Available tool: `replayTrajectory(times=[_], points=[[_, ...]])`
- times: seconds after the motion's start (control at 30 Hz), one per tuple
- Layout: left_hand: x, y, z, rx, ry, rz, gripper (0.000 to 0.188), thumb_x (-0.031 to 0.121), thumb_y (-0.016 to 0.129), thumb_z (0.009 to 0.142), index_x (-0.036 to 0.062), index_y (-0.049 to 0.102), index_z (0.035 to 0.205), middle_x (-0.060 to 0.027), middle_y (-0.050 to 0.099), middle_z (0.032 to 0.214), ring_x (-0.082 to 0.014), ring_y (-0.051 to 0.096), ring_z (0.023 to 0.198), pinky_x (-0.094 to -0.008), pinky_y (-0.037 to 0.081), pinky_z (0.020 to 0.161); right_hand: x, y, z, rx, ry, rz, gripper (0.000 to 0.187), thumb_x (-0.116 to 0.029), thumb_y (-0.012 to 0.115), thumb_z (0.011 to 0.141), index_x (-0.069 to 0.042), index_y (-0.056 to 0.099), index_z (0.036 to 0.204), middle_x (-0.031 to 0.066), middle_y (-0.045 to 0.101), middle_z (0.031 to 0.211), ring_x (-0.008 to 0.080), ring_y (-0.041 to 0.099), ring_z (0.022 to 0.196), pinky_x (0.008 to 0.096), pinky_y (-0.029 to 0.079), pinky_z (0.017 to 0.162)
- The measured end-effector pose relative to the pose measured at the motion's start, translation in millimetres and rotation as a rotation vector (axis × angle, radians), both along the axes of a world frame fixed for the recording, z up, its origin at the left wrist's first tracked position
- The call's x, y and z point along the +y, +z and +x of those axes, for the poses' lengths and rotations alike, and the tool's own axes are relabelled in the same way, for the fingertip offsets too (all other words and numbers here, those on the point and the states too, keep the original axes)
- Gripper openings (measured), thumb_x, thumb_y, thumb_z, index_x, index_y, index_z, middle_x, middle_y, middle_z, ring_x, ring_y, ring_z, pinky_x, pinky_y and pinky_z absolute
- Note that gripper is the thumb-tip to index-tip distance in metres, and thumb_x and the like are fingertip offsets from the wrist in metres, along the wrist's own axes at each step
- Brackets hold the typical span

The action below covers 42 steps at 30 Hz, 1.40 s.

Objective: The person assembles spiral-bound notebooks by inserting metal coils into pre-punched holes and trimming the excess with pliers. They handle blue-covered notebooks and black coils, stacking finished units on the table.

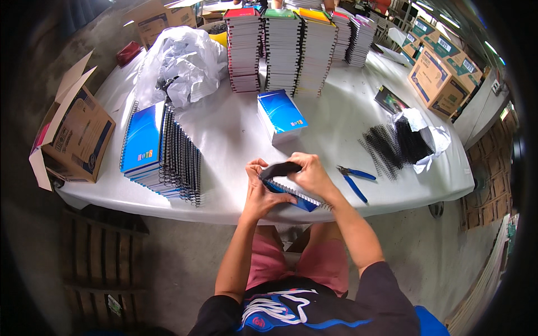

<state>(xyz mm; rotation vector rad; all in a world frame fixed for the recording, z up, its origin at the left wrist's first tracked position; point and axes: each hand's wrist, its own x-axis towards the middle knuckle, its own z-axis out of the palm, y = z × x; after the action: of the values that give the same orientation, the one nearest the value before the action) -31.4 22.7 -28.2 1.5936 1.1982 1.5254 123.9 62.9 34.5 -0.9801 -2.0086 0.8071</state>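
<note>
Both hands closed: the left hand [259, 191] on a blue notebook [305, 205], the right hand [309, 172] on a dark curved band [279, 169].
Through the head camera I see the left fingers bent at the notebook's far left end, with the thumb lying along its cover; the right thumb and fingers are pinched together on the band, which arches toward the left hand. The notebook is just below the right hand, tilted, near the front edge of the white table [224, 131]. It looks small, with a blue cover and a row of rings along its upper edge. I cannot tell if the band is a coil. Blue-handled cutters [357, 182] lie to the right.
</note>
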Motion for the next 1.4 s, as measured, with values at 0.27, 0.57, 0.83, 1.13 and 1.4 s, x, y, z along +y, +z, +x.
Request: replayTrajectory(times=[0.27,0.57,0.83,1.13,1.4], points=[[-9,9,0,-0.471,-0.079,-0.078,0.036,0.009,0.067,0.084,0.0056,0.039,0.107,-0.0023,0.048,0.089,-0.0085,0.043,0.078,-0.0204,0.037,0.076,17,-4,108,-0.452,-0.531,0.082,0.070,-0.025,0.073,0.070,-0.008,0.046,0.132,0.0195,0.052,0.125,0.0342,0.050,0.115,0.0410,0.036,0.100],[-22,11,-2,-0.526,0.154,-0.131,0.024,0.012,0.067,0.085,0.0060,0.055,0.105,0.0004,0.054,0.084,-0.0035,0.046,0.074,-0.0171,0.037,0.063,-85,-60,134,-0.607,-0.718,0.175,0.051,-0.040,0.046,0.093,-0.016,0.039,0.137,0.0148,0.043,0.123,0.0324,0.039,0.114,0.0462,0.029,0.097],[-23,20,1,-0.528,0.079,-0.057,0.029,0.012,0.066,0.085,0.0059,0.056,0.111,0.0003,0.054,0.086,-0.0045,0.047,0.073,-0.0203,0.041,0.066,-83,-47,104,0.243,-0.750,0.004,0.053,-0.037,0.047,0.095,-0.009,0.035,0.138,0.0090,0.047,0.107,0.0185,0.046,0.094,0.0304,0.038,0.085],[-26,21,13,-0.322,0.117,0.112,0.076,0.004,0.068,0.081,0.0114,0.021,0.141,-0.0096,0.061,0.096,-0.0130,0.057,0.086,-0.0270,0.045,0.080,-108,35,37,0.159,-0.474,0.110,0.050,-0.026,0.055,0.090,-0.007,0.041,0.134,0.0106,0.044,0.109,0.0204,0.046,0.097,0.0305,0.038,0.086],[-22,15,14,-0.184,0.185,0.170,0.082,0.001,0.070,0.078,0.0112,0.020,0.141,-0.0077,0.063,0.090,-0.0123,0.058,0.081,-0.0261,0.047,0.073,-114,37,24,0.060,-0.372,0.139,0.048,-0.024,0.057,0.088,-0.006,0.044,0.131,0.0144,0.046,0.111,0.0255,0.046,0.102,0.0349,0.040,0.087]])
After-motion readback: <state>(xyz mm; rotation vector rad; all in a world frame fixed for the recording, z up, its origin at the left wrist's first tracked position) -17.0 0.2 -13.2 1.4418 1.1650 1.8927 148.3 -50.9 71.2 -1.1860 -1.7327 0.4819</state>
